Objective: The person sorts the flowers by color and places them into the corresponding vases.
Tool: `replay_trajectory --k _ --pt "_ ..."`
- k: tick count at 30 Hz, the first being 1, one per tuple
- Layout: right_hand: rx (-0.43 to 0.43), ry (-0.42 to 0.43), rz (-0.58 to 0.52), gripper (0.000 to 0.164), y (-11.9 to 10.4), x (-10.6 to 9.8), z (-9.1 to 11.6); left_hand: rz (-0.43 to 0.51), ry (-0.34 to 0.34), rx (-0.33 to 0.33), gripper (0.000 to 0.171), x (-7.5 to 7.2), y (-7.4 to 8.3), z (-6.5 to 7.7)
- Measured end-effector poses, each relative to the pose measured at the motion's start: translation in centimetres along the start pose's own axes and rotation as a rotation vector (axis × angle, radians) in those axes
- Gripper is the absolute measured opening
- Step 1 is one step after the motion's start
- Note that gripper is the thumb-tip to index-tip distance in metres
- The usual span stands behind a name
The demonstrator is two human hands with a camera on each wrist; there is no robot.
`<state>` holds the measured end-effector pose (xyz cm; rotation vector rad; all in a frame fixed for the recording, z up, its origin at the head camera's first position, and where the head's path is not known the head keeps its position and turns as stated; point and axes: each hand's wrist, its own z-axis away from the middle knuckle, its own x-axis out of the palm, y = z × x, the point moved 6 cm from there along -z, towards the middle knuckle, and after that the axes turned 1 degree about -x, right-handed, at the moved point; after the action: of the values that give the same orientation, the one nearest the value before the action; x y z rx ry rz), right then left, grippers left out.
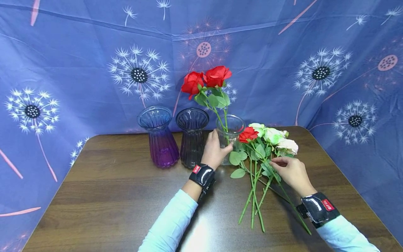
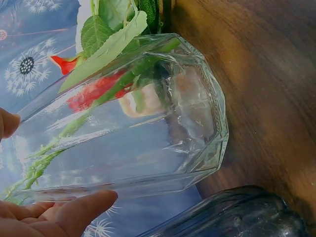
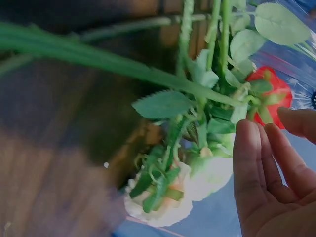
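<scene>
My left hand [image 1: 216, 150] grips the clear glass vase [image 1: 231, 122] by its side, thumb and fingers around the glass. Two red roses [image 1: 206, 79] stand in that vase, their green stems visible through its wall in the left wrist view. Close by on the right, my right hand [image 1: 291, 173] reaches in among loose flowers, its fingertips right at a long green stem [image 1: 291, 203]. Thumb and fingers are slightly apart in the right wrist view. Another red rose [image 3: 272, 96] lies beyond those fingertips, and pale cream-and-green roses [image 1: 277, 135] lie beside it.
A blue-to-purple ribbed vase [image 1: 163, 147] and a dark grey ribbed vase [image 1: 192, 147] stand left of the clear one. Several loose stems [image 1: 253, 206] point toward the front of the brown wooden table [image 1: 119, 196]. Blue dandelion-print cloth [image 1: 94, 70] hangs behind.
</scene>
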<state>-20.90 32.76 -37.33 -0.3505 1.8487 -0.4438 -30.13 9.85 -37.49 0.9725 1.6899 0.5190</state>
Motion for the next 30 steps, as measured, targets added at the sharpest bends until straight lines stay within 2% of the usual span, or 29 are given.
replay_trajectory --k 7,15,26,30 --pt "0.022 -0.067 -0.011 0.02 0.8 1.3 0.1 0.002 0.012 0.002 0.067 0.1 -0.2 0.1" --pt "0.053 -0.165 0.026 0.023 1.8 3.0 0.4 0.01 -0.013 -0.018 0.067 0.1 -0.1 0.5" --pt "0.025 -0.134 0.055 0.02 1.2 2.6 -0.2 0.006 -0.022 -0.019 0.069 0.2 0.0 0.2" --pt "0.016 -0.085 0.051 0.02 0.9 1.7 -0.5 -0.004 -0.024 -0.027 0.072 0.1 -0.1 0.1"
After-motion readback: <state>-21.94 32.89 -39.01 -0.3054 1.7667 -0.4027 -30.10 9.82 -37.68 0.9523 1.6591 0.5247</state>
